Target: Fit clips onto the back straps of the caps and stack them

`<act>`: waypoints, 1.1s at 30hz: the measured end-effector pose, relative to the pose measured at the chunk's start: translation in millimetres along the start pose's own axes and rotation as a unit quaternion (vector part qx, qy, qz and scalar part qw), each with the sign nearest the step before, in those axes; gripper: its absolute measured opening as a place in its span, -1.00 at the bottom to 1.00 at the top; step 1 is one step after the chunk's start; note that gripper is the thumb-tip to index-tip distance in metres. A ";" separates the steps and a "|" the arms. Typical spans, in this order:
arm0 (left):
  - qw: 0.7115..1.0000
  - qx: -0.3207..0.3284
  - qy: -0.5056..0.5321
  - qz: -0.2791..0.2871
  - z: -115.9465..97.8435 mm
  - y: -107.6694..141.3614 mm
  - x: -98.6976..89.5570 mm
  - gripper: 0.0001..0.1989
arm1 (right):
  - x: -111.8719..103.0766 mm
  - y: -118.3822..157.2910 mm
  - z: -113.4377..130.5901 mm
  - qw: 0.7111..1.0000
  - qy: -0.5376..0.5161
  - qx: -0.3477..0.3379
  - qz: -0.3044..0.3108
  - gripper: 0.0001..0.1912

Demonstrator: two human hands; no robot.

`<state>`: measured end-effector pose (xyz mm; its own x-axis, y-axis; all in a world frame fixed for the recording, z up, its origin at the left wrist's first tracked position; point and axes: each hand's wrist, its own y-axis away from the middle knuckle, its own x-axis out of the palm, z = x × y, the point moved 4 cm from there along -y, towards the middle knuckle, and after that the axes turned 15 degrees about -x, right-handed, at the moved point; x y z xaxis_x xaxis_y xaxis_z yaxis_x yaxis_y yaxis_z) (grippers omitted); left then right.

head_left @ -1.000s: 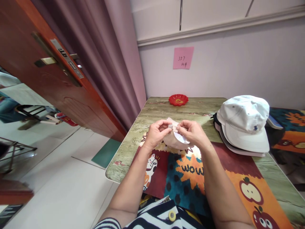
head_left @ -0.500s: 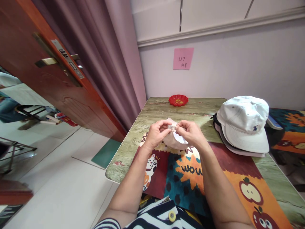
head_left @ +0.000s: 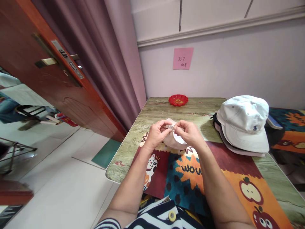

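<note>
A pale pinkish-white cap point(head_left: 173, 143) rests on the patterned mat in front of me, partly covered by my fingers. My left hand point(head_left: 159, 131) is closed, pinching the whitish strap point(head_left: 169, 126) of this cap from the left. From the right, my right hand point(head_left: 185, 129) grips the same strap between thumb and fingers. Both sets of fingertips almost meet above the cap. The strap's fastening is too small to make out clearly. To the right stands a stack of caps, with a white cap point(head_left: 243, 124) bearing a small dark-blue emblem on top.
The colourful mat point(head_left: 186, 190) covers the near part of the wood-patterned table point(head_left: 157, 111). At the back lies a red scalloped dish point(head_left: 178, 100). A pink note point(head_left: 183, 58) sticks to the wall. An open wooden door point(head_left: 78, 95) and a curtain point(head_left: 114, 47) stand left.
My right fingers have shifted slightly along the strap, and the strap's angle has changed a little. The cap and the stack stay in place.
</note>
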<state>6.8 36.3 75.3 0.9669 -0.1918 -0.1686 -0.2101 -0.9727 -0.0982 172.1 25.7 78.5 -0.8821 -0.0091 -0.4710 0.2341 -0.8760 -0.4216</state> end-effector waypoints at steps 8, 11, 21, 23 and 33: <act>0.991 -0.084 0.103 -0.011 0.1 0.8 -3.5 -0.67 | -7.8 1.8 14.3 0.996 0.072 -0.047 -0.004 -0.70; 0.976 -0.137 0.167 -0.002 2.1 1.6 -3.4 -0.63 | -3.1 0.8 16.2 0.992 0.088 -0.094 0.008 -0.66; 0.961 -0.159 0.218 -0.063 7.9 0.0 -9.2 -0.66 | 5.0 -0.4 12.1 0.973 0.202 -0.113 -0.012 -0.84; 0.961 -0.155 0.213 -0.080 7.6 -0.4 -12.7 -0.66 | 2.2 -0.1 11.2 0.971 0.218 -0.098 -0.009 -0.83; 0.966 -0.144 0.171 -0.128 9.7 -0.8 -14.4 -0.71 | -4.4 -0.3 10.5 0.980 0.184 -0.065 0.034 -0.69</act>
<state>-8.4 41.1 68.3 0.9834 0.0757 0.1646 0.0434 -0.9804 0.1919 171.6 21.0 88.8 -0.6612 0.1312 -0.7386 0.3582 -0.8099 -0.4645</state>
